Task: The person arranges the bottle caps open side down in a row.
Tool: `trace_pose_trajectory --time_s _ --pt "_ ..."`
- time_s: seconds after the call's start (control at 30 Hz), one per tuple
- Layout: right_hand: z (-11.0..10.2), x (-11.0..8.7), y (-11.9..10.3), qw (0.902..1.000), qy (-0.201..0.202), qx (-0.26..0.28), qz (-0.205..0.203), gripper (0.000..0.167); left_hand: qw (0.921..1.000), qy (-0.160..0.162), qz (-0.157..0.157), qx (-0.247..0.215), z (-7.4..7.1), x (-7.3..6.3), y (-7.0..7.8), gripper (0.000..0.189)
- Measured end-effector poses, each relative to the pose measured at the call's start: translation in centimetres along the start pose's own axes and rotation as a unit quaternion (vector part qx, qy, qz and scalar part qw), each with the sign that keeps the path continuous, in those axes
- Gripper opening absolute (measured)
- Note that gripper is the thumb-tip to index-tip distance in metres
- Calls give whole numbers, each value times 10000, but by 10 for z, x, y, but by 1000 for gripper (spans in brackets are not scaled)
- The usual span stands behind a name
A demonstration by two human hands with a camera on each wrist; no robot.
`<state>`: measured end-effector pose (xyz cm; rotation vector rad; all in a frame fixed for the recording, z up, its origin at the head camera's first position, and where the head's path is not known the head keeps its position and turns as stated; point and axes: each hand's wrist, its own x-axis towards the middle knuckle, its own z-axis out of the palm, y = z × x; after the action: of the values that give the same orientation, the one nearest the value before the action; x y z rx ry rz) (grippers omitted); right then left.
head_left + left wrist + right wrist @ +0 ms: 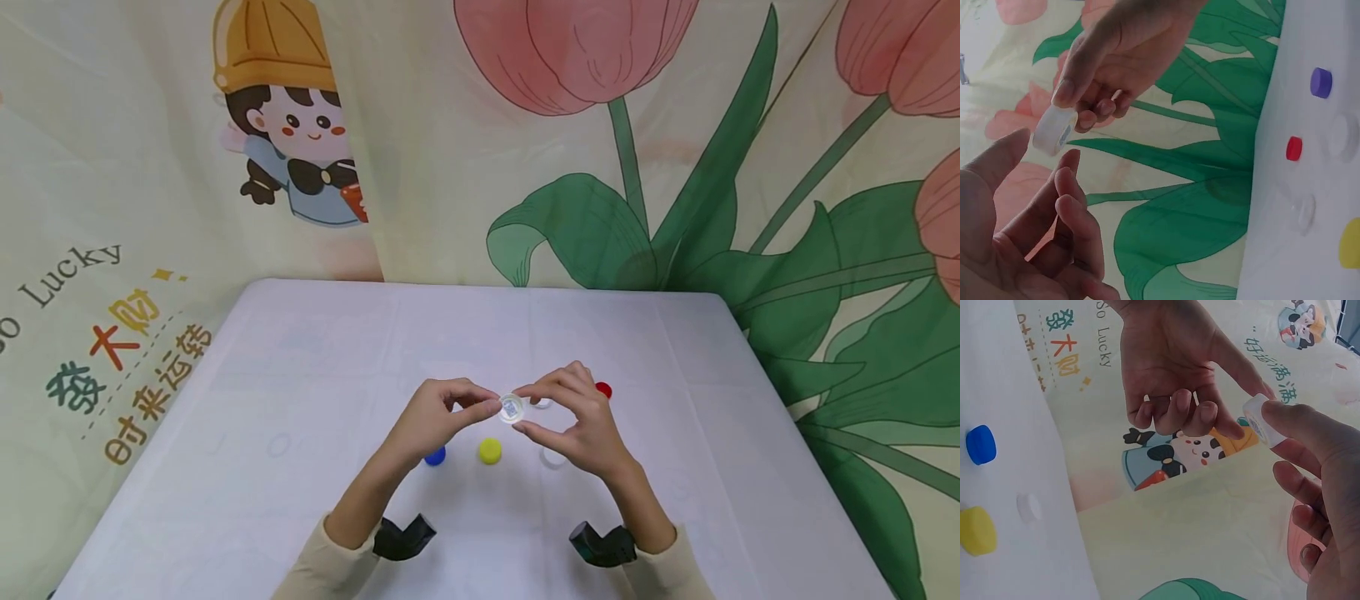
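Observation:
A small white bottle cap (512,408) with a printed mark on its face is held up above the table between two hands. My right hand (577,417) pinches it between thumb and forefinger, as the right wrist view shows at the cap's edge (1264,420). On the cap's other side, my left hand (447,414) has its thumb and forefinger spread close to the rim. In the left wrist view, a gap shows between those left fingertips (1071,160) and the cap. The left hand's other fingers bend loosely.
Blue (435,456), yellow (490,451) and red (603,389) caps lie on the white-covered table (337,358). White caps (553,458) are partly behind my right hand. A purple cap (1321,82) shows in the left wrist view. A printed cloth hangs behind the table.

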<state>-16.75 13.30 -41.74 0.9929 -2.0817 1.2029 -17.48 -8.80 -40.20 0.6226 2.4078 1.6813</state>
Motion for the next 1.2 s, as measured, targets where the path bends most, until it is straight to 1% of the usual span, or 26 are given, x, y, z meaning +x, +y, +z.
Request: trace_pose_trajectory --time_s 0.1,0.2,0.33,0.6,0.7,0.77,0.87,0.93,1.0,1.03,1.1,1.17,1.2 --pt "0 0 0 10000 -10 5 75 29 9978 -337 -424 -385 -1 1 1 21" --pt "1 0 0 9999 -31 -9 140 29 9953 -449 -600 -606 -2 2 1 23" --pt "0 -1 0 9999 -43 -64 150 30 9951 -421 -623 -636 0 3 -1 26" --pt "0 -3 3 9998 -24 -175 117 30 9967 -229 -524 -567 4 4 -4 25" --pt "0 -4 5 9997 -51 -197 164 30 9976 -122 -470 -488 5 4 -4 23" --pt "1 -4 6 9995 -90 -216 217 31 9986 8 -378 -364 6 4 -4 22" --pt "1 -5 7 9988 -175 -254 385 33 9994 328 -55 -82 7 3 -4 20" --pt "2 -6 8 9978 -243 -270 562 34 9975 602 335 140 8 3 -5 18" --pt "2 -7 9 9963 -300 -275 759 32 9922 864 812 380 9 4 -6 16" --pt "2 -7 9 9955 -323 -266 855 31 9878 991 1080 531 9 4 -6 15" --pt "2 -7 9 9938 -368 -217 1030 27 9755 1203 1640 841 9 5 -7 14" --pt "2 -8 8 9920 -412 -124 1188 23 9586 1355 2203 1193 9 5 -9 15" --pt "2 -8 8 9911 -441 -78 1255 20 9487 1416 2481 1355 9 6 -9 16"
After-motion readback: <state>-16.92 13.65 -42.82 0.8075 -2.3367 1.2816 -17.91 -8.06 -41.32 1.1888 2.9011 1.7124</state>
